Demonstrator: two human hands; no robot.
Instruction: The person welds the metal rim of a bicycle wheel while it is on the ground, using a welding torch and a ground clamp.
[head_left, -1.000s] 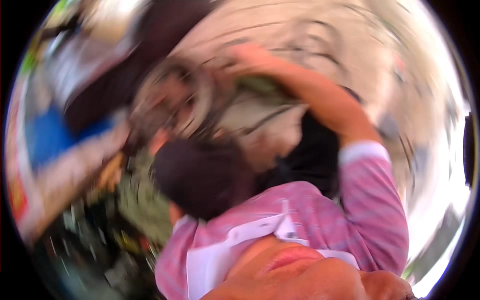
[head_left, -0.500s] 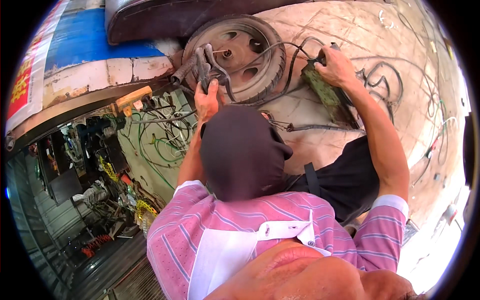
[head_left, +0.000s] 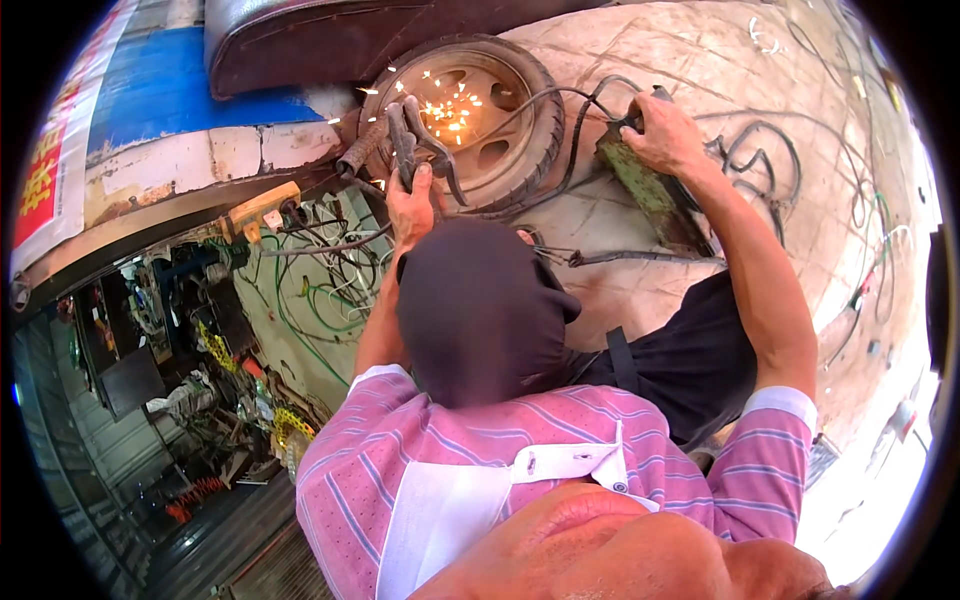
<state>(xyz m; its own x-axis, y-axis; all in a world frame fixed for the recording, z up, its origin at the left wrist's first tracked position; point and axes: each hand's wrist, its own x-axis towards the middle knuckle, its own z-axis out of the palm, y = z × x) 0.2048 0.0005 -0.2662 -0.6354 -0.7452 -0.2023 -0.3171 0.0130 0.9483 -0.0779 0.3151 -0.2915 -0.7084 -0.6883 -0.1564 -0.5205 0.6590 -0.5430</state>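
In the head view, a pale, cracked floor (head_left: pixel 690 50) is crossed by dark cables (head_left: pixel 578 150), with a dark padded seat (head_left: pixel 400 45) at the top edge and a blue-and-white wall (head_left: pixel 210 105) to the left. A tongs-like clamp (head_left: pixel 402 145) is grasped at its lower end by the left hand (head_left: pixel 411 205), seemingly so that the fingers are kept back from the sparks (head_left: pixel 450 108). These are seen over the wheel (head_left: pixel 475 170), in front of which the clamp is held. By the right hand (head_left: pixel 665 132), the upper end of a green block (head_left: pixel 645 185) is gripped, apparently to steady it beside the wheel; the fingers' exact purchase cannot be told.
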